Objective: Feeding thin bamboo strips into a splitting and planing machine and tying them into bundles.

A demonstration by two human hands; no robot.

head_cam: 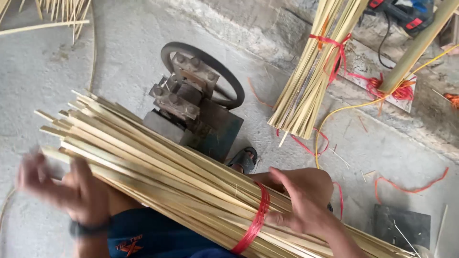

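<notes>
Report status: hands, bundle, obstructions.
Left hand open, blurred, at strip ends. Right hand open, resting on tied bundle of pale bamboo strips near red band. Nothing obstructing.

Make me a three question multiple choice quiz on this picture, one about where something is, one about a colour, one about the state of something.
1. Where is the iron machine with the wheel?
A. Behind the bundle of strips on the lap
B. On a shelf
C. In a box

2. What colour is the band around the lap bundle?
A. Blue
B. Red
C. White

3. How is the right hand?
A. Resting on the bundle
B. Holding a hammer
C. Out of view

Answers: 1 A, it stands on the floor beyond the strips. 2 B, the band is plainly red. 3 A, fingers lie by the band.
</notes>
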